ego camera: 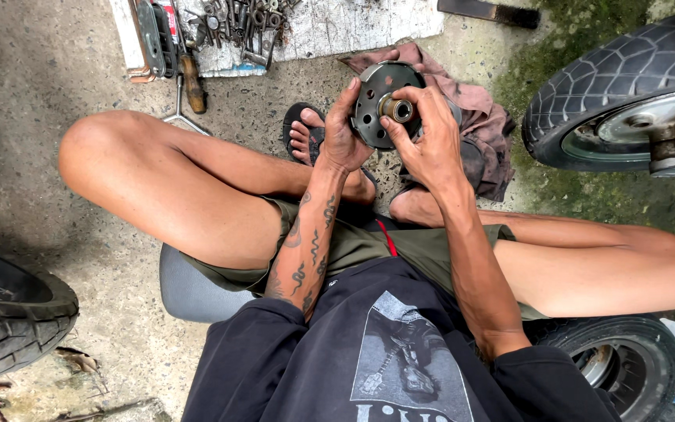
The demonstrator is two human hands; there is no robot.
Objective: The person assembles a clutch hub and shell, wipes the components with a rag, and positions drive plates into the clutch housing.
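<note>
Metal clutch disc (374,98) with brass-coloured hub (398,109): gripped by left hand (340,133), right hand (430,137) fingers pinching hub; removed from wheel (626,101), tools (236,23) untouched nearby.

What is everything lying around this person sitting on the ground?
round dark metal disc with brass-coloured hub: one, grey, held up in both hands
crumpled cloth rag: one, dull pink, under the disc
pile of small metal tools: many, grey, on a white board at the top
wooden-handled tool: one, brown, beside the board
ribbed rubber tyres: three, black, upper right, left edge, lower right
flip-flop sandal: one, black, on a foot
left hand: grips disc rim
right hand: fingers at hub
</note>
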